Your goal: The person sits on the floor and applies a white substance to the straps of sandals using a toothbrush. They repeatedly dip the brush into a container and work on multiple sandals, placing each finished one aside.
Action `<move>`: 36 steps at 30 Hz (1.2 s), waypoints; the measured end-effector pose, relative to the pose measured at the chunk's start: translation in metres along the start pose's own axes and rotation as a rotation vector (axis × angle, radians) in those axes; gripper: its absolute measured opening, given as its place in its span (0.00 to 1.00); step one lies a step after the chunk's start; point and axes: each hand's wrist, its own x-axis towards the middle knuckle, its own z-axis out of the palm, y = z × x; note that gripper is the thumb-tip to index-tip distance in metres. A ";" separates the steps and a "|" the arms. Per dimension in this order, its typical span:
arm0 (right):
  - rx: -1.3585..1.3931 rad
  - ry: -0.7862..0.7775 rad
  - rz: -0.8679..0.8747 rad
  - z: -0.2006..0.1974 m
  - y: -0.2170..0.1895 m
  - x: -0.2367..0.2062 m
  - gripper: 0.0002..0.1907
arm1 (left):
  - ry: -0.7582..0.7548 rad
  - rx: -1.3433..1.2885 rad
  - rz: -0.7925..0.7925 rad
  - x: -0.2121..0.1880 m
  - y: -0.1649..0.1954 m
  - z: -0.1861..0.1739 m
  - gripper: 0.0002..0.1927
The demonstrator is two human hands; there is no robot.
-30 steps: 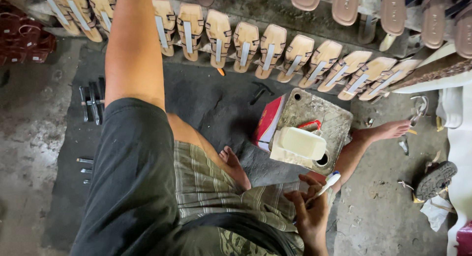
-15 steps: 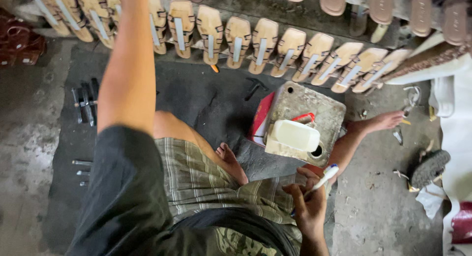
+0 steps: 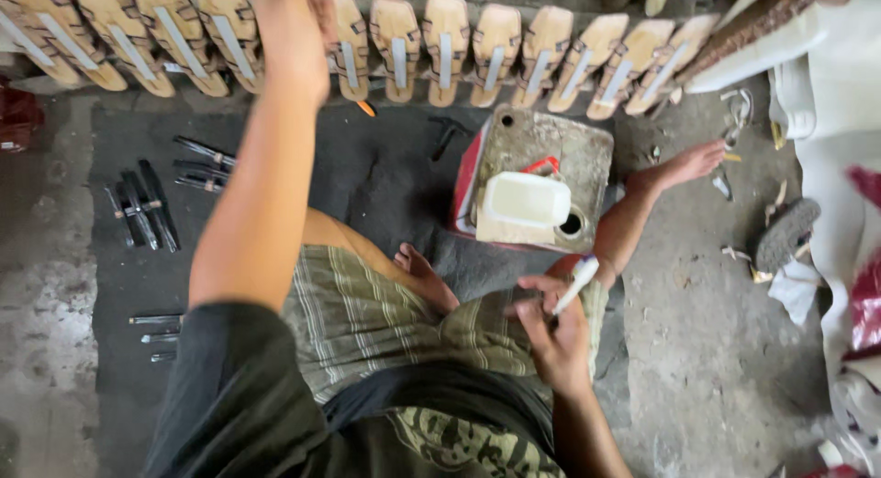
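The white marker (image 3: 576, 283) sits pinched between the thumb and fingers of the right hand (image 3: 553, 329), its tip pointing up and away from the body toward the square tin (image 3: 587, 152) just beyond it. That hand hovers over the lap, above the striped cloth (image 3: 367, 322) that covers the folded legs, and one bare foot (image 3: 424, 274) pokes out beside it. The left hand (image 3: 292, 28) is stretched far forward to the row of wooden soles (image 3: 447, 47) leaning along the wall; it rests on one sole near the middle of the row, and whether its fingers are closed or spread cannot be told from here. About fifteen soles show in the row, each pale tan with a light strip down its middle. The square tin stands on the floor (image 3: 697, 350) between the knees and the row, grey and stained on top with red sides, a red handle and two round holes in its lid; no label can be made out. One white plastic box (image 3: 525, 200) lies on top of it. The other foot (image 3: 684, 166) reaches out to the right of the tin. On the dark mat (image 3: 385, 175) to the left lie several dark metal strips (image 3: 142, 212), in three loose groups. A worn dark sole (image 3: 785, 235) and scraps lie on the right.
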 end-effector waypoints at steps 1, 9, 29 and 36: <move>-0.084 -0.022 0.036 -0.001 0.001 0.002 0.10 | -0.101 -0.054 -0.070 -0.033 -0.008 -0.003 0.17; 1.010 -0.305 0.078 0.023 0.032 0.045 0.11 | -0.394 -0.766 -1.125 -0.324 -0.097 -0.006 0.15; -0.426 -0.243 -0.067 -0.018 0.045 -0.003 0.20 | -0.530 -0.200 -0.461 -0.262 -0.057 -0.044 0.39; -1.019 -0.032 0.029 -0.052 0.035 0.068 0.12 | -0.241 -0.579 -0.788 -0.309 -0.053 -0.066 0.45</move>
